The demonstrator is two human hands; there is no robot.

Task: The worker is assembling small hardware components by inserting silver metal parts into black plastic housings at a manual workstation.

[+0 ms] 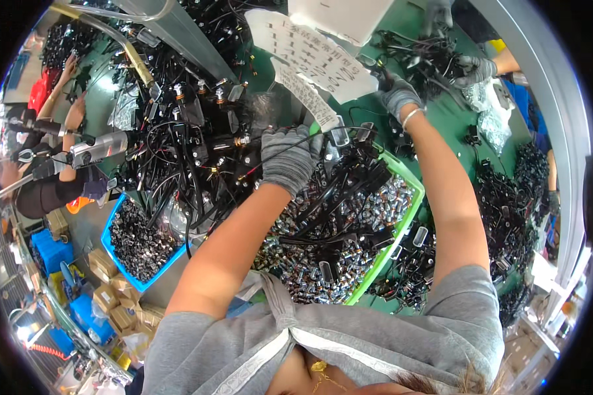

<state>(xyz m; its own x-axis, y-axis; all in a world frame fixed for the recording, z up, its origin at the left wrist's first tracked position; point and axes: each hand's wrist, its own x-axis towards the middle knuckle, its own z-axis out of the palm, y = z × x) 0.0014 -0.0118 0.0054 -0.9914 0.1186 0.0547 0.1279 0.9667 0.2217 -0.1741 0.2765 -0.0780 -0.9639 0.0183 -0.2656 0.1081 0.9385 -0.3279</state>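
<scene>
My left hand point(288, 158), in a grey striped glove, is curled over the far side of the green bin point(402, 243). A thin black cable point(277, 155) with a red tip crosses its back, and a small black part with a silver face point(339, 136) sits just beside the fingers. Whatever lies under those fingers is hidden. Farther away and to the right, my gloved right hand point(400, 99) is closed at a dark part by the edge of a white card point(323, 59); the part itself is too obscured to name. Small metal cylinders point(296, 273) fill the bin, with cabled parts on top.
Tangled black cabled parts point(191, 151) heap up on the left. A blue bin point(141, 286) holds small dark pieces. Another person's gloved hand point(476, 71) works at the far right near clear plastic bags point(494, 128). A metal post point(191, 43) rises at the back left.
</scene>
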